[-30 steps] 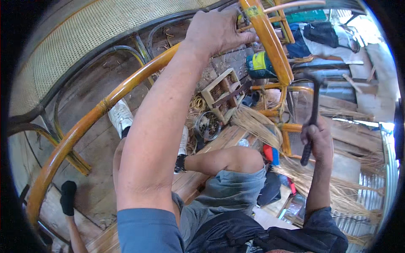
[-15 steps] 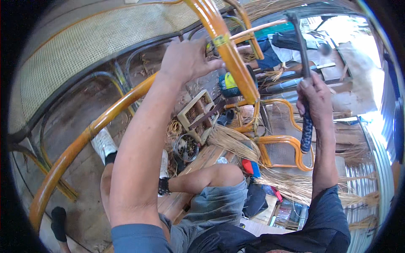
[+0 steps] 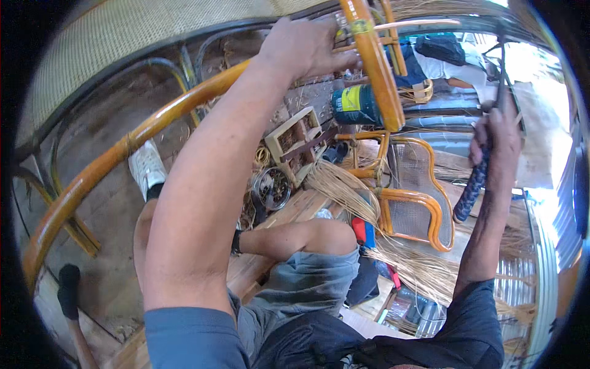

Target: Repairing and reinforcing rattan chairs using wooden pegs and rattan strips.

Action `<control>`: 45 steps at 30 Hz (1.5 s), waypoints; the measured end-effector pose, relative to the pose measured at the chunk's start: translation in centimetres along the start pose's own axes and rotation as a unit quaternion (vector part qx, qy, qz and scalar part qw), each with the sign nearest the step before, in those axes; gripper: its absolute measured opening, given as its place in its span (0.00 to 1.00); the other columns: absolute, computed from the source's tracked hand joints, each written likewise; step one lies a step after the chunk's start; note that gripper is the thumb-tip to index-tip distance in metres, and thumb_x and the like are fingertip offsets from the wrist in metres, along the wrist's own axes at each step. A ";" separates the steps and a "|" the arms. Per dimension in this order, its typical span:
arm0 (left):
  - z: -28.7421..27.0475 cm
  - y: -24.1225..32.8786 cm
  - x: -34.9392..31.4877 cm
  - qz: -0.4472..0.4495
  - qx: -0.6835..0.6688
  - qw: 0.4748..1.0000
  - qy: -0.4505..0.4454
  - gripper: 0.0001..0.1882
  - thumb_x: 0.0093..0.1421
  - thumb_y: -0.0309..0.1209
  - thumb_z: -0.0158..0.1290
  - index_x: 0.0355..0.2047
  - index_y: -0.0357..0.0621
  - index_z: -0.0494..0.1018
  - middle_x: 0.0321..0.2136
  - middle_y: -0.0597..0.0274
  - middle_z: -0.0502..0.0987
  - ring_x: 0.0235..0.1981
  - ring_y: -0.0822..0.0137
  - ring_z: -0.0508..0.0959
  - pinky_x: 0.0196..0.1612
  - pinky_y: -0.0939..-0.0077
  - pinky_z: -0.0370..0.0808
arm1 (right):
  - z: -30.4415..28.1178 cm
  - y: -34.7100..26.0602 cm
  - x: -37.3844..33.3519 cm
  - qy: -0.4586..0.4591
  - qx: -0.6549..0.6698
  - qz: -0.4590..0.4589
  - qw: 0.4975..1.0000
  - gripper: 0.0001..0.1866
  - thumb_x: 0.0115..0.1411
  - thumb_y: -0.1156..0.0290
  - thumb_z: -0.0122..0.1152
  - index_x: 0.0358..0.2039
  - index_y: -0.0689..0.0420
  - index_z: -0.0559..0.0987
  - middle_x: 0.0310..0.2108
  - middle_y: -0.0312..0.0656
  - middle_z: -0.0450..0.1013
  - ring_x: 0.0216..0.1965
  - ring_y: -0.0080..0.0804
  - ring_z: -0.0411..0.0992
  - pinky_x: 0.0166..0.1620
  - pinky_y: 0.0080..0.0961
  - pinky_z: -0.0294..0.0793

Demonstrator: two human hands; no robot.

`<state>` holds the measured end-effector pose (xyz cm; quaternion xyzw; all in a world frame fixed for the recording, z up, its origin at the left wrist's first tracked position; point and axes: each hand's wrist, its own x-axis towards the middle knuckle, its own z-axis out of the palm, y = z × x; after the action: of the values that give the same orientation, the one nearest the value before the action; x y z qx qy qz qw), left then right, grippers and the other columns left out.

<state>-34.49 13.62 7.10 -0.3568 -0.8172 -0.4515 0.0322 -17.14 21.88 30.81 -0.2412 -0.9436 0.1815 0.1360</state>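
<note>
My left hand (image 3: 304, 52) is closed around the glossy orange-brown rattan frame, where a long curved pole (image 3: 163, 114) meets a thick pole (image 3: 378, 67). Its fingertips are partly hidden behind the thick pole. From that joint a slim pale cane stick (image 3: 421, 23) juts out to the right. My right hand (image 3: 496, 141) grips the dark braided handle of a hammer (image 3: 472, 194), held upright to the right of the stick. The hammer's head at the top is blurred and apart from the stick.
Below the poles stand a rattan chair frame (image 3: 418, 184) with mesh, a dark bucket (image 3: 356, 104), a wooden box (image 3: 295, 141) and a round metal bowl (image 3: 271, 189). Cane strands (image 3: 344, 187) lie beside them. A woven mesh panel (image 3: 117, 58) spans the upper left. Another person (image 3: 470, 74) is partly visible behind.
My right hand has swung the hammer right, away from the stick's end. My left hand and the rattan poles have shifted up and right in the picture as the view moved.
</note>
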 end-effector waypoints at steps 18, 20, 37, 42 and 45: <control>-2.8 1.0 -0.9 0.016 -0.042 0.998 -0.033 0.33 0.51 0.54 0.49 0.45 0.37 0.63 0.31 0.46 0.76 0.34 0.52 0.77 0.37 0.62 0.73 | -1.2 0.2 0.7 0.046 0.016 -0.032 0.998 0.15 0.62 0.58 0.45 0.35 0.58 0.69 0.17 0.30 0.58 0.11 0.15 0.58 0.13 0.10 0.56; -2.1 0.8 -1.3 0.021 -0.033 0.999 -0.022 0.33 0.51 0.55 0.49 0.45 0.37 0.62 0.30 0.45 0.76 0.34 0.52 0.77 0.36 0.62 0.73 | -1.0 0.3 1.1 0.079 0.025 -0.017 0.996 0.14 0.62 0.58 0.45 0.33 0.57 0.68 0.16 0.30 0.58 0.11 0.15 0.58 0.13 0.11 0.57; -1.3 0.2 -0.5 0.084 -0.113 0.990 0.028 0.31 0.51 0.49 0.50 0.44 0.35 0.61 0.29 0.42 0.74 0.33 0.44 0.75 0.37 0.56 0.71 | 0.6 2.0 -0.1 -0.078 0.034 0.045 0.995 0.16 0.60 0.58 0.48 0.36 0.59 0.69 0.15 0.30 0.58 0.09 0.15 0.57 0.11 0.10 0.53; -0.5 -0.9 -0.8 0.088 -0.101 0.990 0.039 0.31 0.51 0.50 0.50 0.43 0.33 0.62 0.29 0.40 0.74 0.34 0.44 0.74 0.37 0.56 0.71 | 0.9 2.0 0.3 -0.010 0.070 0.024 0.997 0.16 0.60 0.57 0.47 0.37 0.59 0.70 0.15 0.31 0.58 0.09 0.15 0.57 0.11 0.11 0.54; -0.8 -0.9 -0.9 0.080 -0.098 0.992 0.019 0.31 0.51 0.50 0.50 0.43 0.33 0.62 0.31 0.39 0.73 0.36 0.43 0.74 0.38 0.56 0.71 | 1.5 2.4 -0.2 -0.132 0.022 0.059 0.989 0.17 0.61 0.57 0.46 0.38 0.60 0.69 0.14 0.31 0.58 0.09 0.16 0.57 0.11 0.11 0.54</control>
<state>-34.58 12.26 6.63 -0.4138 -0.7370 -0.5323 0.0486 -16.52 23.31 28.46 -0.2669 -0.9333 0.2401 0.0047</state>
